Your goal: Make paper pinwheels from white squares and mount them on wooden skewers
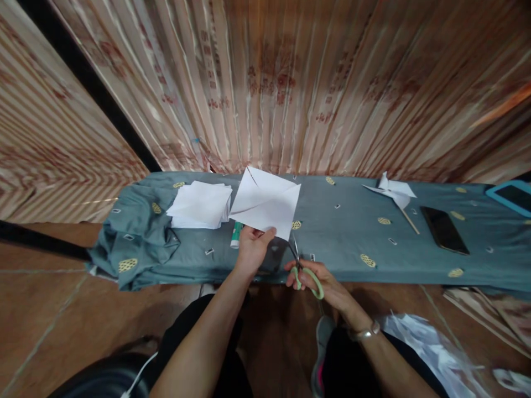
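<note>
My left hand (254, 249) pinches the lower edge of a white square of paper (267, 199), thumb on top. Slits run in from some of the paper's corners. Scissors (314, 281) with light green handles are in my right hand (317, 276), their blades parted at the paper's lower right corner. A green and white glue stick (236, 235) lies just left of my left hand, partly under the paper. To the left is a stack of white paper squares (199, 205). Farther right lies a white paper pinwheel (394, 192) on a wooden stick.
A grey-green patterned cloth (344, 237) covers the long bench. On its right are a dark phone (444, 230) and a blue-framed device (512, 196). Striped curtains (269, 83) hang behind. A clear plastic bag (431, 348) with white contents lies on the floor at right.
</note>
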`<state>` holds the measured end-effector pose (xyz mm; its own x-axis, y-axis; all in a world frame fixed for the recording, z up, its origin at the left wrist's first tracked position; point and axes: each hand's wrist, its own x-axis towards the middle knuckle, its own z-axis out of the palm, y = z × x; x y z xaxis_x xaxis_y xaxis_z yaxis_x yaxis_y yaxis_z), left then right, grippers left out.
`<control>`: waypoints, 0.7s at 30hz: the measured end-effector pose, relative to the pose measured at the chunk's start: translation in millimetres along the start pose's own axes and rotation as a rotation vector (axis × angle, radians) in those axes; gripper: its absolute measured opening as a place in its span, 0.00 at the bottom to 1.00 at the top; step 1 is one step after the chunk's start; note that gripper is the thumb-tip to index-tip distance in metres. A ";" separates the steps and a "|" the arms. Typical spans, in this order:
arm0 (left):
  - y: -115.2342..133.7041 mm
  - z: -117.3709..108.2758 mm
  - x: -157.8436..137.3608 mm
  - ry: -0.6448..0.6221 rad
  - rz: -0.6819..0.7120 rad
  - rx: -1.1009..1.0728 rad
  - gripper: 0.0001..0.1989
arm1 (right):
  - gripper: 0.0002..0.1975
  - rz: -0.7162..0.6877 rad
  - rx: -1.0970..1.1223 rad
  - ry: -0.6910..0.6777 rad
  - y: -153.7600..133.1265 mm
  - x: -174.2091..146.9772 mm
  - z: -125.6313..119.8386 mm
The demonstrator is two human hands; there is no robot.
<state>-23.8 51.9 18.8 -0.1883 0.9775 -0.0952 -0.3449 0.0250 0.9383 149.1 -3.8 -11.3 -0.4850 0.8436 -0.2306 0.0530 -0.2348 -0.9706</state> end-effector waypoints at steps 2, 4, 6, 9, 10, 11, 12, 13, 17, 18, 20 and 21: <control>-1.6 2.6 -2.0 -0.010 -0.012 0.008 0.12 | 0.25 -0.005 0.002 -0.009 -1.0 -1.8 -1.7; -4.4 5.8 -3.6 -0.029 -0.010 0.025 0.12 | 0.25 -0.014 -0.003 -0.005 -3.2 -2.2 -2.8; -7.8 8.6 -4.5 -0.051 -0.001 0.054 0.11 | 0.26 -0.017 -0.008 0.005 -5.7 -2.1 -3.3; -12.2 10.8 -4.7 -0.069 0.007 0.072 0.11 | 0.27 -0.004 -0.002 0.021 -7.7 -1.8 -3.8; -13.2 11.0 -4.6 -0.074 0.008 0.071 0.12 | 0.27 -0.003 -0.002 0.024 -7.8 -1.6 -4.0; -13.8 11.0 -4.6 -0.079 0.008 0.068 0.12 | 0.28 -0.006 -0.005 0.029 -7.5 -1.5 -4.4; -14.2 10.9 -4.5 -0.083 0.008 0.064 0.12 | 0.28 -0.013 -0.011 0.032 -7.1 -1.3 -4.8; -14.2 10.7 -4.6 -0.087 0.007 0.060 0.12 | 0.28 -0.023 -0.016 0.035 -6.6 -1.1 -5.2; -13.2 9.9 -5.4 -0.082 0.003 0.026 0.13 | 0.26 -0.039 -0.016 0.034 -6.5 -0.2 -5.6; -12.9 9.7 -5.6 -0.079 0.001 0.023 0.14 | 0.26 -0.038 -0.019 0.035 -7.4 0.0 -5.3; -12.3 9.2 -5.8 -0.079 -0.005 0.026 0.13 | 0.27 -0.039 -0.033 0.036 -9.8 0.4 -4.3; -12.0 9.0 -5.8 -0.081 -0.007 0.031 0.13 | 0.28 -0.038 -0.042 0.035 -11.0 0.6 -3.7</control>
<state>-10.3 47.8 11.0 -0.1110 0.9909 -0.0757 -0.3167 0.0370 0.9478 151.4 1.1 -1.0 -0.4562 0.8683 -0.1948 0.0718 -0.1823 -0.9806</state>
